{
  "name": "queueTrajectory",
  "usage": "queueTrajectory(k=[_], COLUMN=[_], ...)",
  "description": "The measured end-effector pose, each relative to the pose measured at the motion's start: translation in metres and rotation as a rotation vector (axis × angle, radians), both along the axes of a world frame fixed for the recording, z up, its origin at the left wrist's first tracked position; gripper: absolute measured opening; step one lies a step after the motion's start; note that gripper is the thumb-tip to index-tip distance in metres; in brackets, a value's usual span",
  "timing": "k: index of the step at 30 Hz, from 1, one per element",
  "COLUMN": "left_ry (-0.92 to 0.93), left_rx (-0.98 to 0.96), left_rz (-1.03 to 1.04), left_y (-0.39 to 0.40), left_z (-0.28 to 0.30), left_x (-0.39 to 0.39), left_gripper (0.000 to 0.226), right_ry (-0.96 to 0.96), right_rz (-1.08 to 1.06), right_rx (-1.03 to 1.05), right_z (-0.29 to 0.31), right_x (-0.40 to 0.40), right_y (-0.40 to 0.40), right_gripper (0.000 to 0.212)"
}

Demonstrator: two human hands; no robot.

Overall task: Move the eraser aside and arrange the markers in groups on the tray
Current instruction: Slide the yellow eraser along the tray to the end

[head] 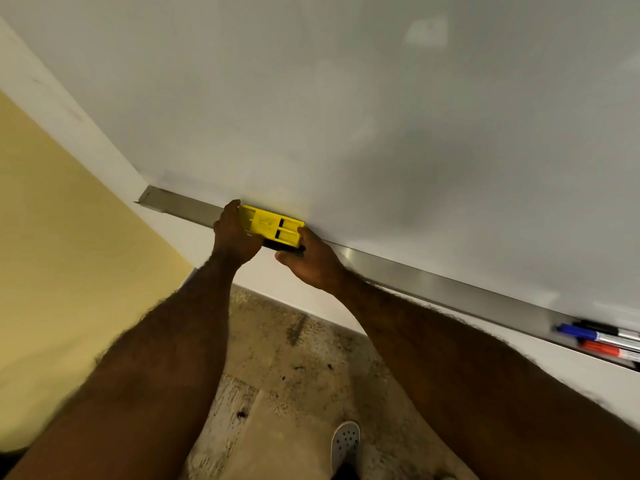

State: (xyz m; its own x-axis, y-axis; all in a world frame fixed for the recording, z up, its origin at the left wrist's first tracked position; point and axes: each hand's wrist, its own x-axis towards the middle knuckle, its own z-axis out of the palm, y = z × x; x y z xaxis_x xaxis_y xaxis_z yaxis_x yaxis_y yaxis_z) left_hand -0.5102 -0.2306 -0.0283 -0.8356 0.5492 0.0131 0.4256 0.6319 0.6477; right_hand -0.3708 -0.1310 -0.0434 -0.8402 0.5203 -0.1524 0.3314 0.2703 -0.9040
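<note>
A yellow eraser (269, 225) with a black felt underside lies on the metal tray (433, 280) that runs under the whiteboard. My left hand (233, 235) grips its left end and my right hand (310, 259) grips its right end. Far to the right on the tray lie a blue marker (576, 332), a black marker (599, 327) and a red marker (602, 349), close together and cut off by the frame's edge.
The whiteboard (381, 116) fills the upper view. A yellow wall (62, 254) stands at the left, where the tray's left end (149, 197) stops. Below are a speckled floor (294, 375) and a white shoe (346, 441).
</note>
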Motion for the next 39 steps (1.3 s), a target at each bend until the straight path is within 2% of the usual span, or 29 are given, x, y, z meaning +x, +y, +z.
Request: queueTrajectory(k=[3,7,13,18,21,26,33,39], left_ry=[-0.126,-0.139,-0.067,0.077,0.205,0.438,0.431,0.32], left_rx=[-0.033,-0.066,-0.099,-0.148,-0.163,-0.121,-0.037,0.054], left_rz=[0.051,0.033,-0.04,-0.108,-0.092,-0.219,-0.44,-0.615], left_y=[0.0,0.001,0.004,-0.001,0.004,0.023,0.064,0.1], left_z=[-0.009,-0.02,-0.026,-0.029,-0.028,-0.024,-0.002,0.005], left_x=[-0.011,-0.015,-0.017,-0.007,0.013,0.061,0.131,0.201], left_gripper=[0.088,0.08,0.071,0.08,0.08,0.064,0.051,0.046], right_ry=[-0.039,-0.074,-0.094,-0.062,-0.015,0.116,0.129,0.1], right_rz=[0.012,0.049,0.089,0.012,-0.031,-0.178,-0.287,-0.384], right_rx=[0.001,-0.002,-0.044,0.109,0.162,0.262,0.387,0.484], right_z=[-0.008,-0.015,-0.016,-0.018,-0.018,-0.01,0.011,0.022], right_x=[-0.009,-0.011,-0.011,-0.004,0.011,0.055,0.127,0.2], right_y=[-0.001,0.0,0.002,0.005,0.011,0.026,0.057,0.082], right_gripper=[0.065,0.07,0.072,0.069,0.062,0.039,0.033,0.029])
